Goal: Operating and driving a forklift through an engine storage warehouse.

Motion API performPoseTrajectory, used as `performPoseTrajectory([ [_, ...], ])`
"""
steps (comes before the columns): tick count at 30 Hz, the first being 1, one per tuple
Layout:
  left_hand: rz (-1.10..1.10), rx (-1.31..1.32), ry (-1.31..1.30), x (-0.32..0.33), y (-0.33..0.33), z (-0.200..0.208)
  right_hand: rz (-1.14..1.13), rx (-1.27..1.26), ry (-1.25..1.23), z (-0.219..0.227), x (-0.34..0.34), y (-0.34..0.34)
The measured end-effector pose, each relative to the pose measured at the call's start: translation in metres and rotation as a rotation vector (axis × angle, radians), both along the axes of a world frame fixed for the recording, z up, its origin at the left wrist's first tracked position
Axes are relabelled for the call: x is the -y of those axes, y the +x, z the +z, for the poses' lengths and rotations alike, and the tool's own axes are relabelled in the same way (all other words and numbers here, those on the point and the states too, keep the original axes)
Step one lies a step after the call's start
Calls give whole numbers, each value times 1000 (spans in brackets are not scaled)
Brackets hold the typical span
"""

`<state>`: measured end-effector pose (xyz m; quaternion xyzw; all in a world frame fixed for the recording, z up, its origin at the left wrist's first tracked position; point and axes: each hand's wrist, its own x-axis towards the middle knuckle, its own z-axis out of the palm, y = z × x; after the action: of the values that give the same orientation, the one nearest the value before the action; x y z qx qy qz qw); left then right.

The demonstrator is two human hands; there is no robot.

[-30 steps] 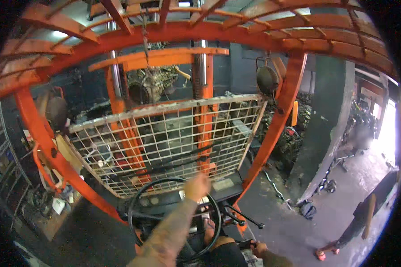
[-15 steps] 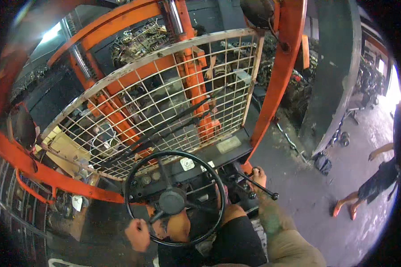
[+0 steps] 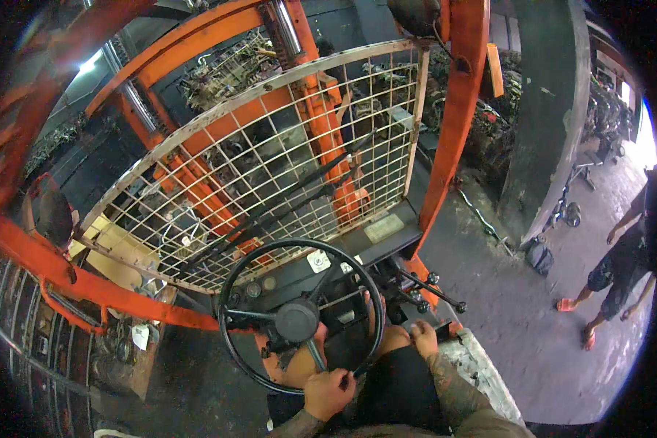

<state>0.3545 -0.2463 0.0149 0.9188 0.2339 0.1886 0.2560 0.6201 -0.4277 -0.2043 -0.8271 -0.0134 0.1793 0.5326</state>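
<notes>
My left hand [image 3: 329, 395] is closed round the lower rim of a black steering wheel [image 3: 297, 321], close to the end of its bottom spoke. My right hand [image 3: 424, 340] lies beside my right knee with its fingers stretched out and holds nothing I can see. Just beyond it, black-knobbed control levers [image 3: 445, 298] stick out from the right of the dashboard, apart from my fingers. My bare knees and dark shorts [image 3: 396, 387] show under and beside the wheel. On the dashboard [image 3: 277, 281] are round gauges and a white label.
Ahead stands a pale wire-mesh guard [image 3: 270, 146], with the orange mast [image 3: 325, 139] of a forklift behind it. An orange post [image 3: 456, 139] rises at the right. Beyond a grey pillar [image 3: 547, 124], a person [image 3: 620, 263] walks on the floor. Metal parts lie heaped behind.
My right hand has left the lever and come back beside my knee. The left hand has moved rightward along the bottom, and the wheel's spokes have turned. The person at right has shifted.
</notes>
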Motion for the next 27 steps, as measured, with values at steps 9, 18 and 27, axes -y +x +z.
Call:
performPoseTrajectory([
  [9, -169, 220, 113, 11, 121, 4, 565, 631, -612, 101, -27, -84],
  [18, 261, 263, 120, -164, 231, 83, 719, 508, -606, 133, -35, -68],
  [27, 568, 383, 201, -293, 63, 56, 663, 596, -515, 99, -17, -51],
])
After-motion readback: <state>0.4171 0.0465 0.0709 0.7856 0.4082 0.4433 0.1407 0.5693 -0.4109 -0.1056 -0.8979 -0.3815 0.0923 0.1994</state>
